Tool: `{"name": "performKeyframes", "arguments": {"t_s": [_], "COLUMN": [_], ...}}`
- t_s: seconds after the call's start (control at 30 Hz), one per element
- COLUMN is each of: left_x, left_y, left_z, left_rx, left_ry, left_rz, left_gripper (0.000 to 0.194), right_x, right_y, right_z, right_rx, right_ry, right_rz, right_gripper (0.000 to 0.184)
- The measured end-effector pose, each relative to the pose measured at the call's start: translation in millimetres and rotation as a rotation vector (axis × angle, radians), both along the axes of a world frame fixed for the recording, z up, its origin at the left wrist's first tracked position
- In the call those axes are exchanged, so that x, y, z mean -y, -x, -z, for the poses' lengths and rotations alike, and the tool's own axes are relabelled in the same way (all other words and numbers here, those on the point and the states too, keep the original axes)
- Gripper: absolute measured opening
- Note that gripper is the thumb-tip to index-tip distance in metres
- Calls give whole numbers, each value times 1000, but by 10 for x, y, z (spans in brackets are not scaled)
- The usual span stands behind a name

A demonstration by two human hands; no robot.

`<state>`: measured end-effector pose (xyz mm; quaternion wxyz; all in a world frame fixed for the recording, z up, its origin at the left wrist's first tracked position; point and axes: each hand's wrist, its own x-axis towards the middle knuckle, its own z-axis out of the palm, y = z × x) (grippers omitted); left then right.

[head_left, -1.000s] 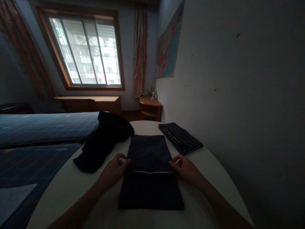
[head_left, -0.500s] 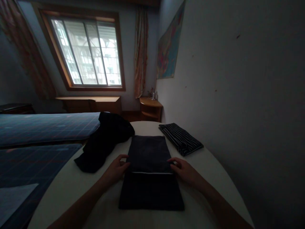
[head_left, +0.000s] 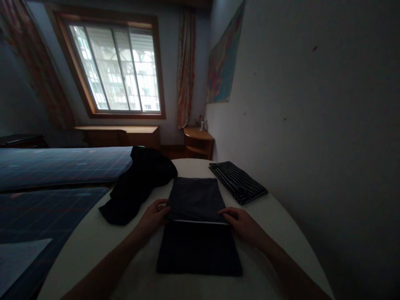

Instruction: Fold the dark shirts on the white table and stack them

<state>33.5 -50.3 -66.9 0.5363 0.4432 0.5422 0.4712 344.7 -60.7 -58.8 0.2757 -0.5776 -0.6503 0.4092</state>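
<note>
A folded dark navy garment lies in front of me, with a thin pale line along the near edge of its upper layer. Below that edge, a darker lower part of it spreads flat toward me. My left hand pinches the upper layer at its left side, close to the pale edge. On the opposite side my right hand has thumb and fingers closed on the right edge. The exact kind of garment is hard to tell in the dim light.
A rumpled black garment hangs over the left side of the round white table. A folded black-and-white striped cloth rests at the back right. Beds with plaid covers stand left; a wall rises at right.
The pale near edge of the upper layer has shifted slightly away from me, and the left fingers have closed more on the side. The other cloths stay where they were.
</note>
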Motion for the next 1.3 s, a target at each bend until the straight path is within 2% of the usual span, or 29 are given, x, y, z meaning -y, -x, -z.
{"name": "performKeyframes", "arguments": {"t_s": [0.2,0.33,0.43,0.57,0.63,0.8,0.93,1.03,1.17,1.3], "left_x": [51,22,21,110,200,449,529,544,607,713], "left_y": [-40,-59,-78,-55,-14,86,123,138,163,210], "left_z": [24,42,-60,-247,-269,-86,26,63,80,-3], "left_rx": [-15,-259,-433,-350,-278,-279,-284,-284,-361,-460], "left_ry": [8,-58,-130,-65,-8,116,150,157,198,102], "left_rz": [85,156,172,142,141,207,197,222,352,427], "left_gripper": [50,41,35,40,43,44,47,50,57,55], "right_x": [77,71,45,90,171,448,582,628,687,766], "right_y": [-17,-16,5,16,13,18,11,-15,-34,-22], "right_z": [-45,-30,-74,-230,-269,-138,-55,-48,-64,-156], "right_rx": [97,76,-12,-105,-131,-88,-56,-40,52,181], "right_ry": [-23,-23,22,84,107,172,187,195,123,90], "right_rz": [-41,-62,-28,32,38,-4,-13,-40,-68,-67], "right_gripper": [42,36,31,26,24,16,15,16,18,32]}}
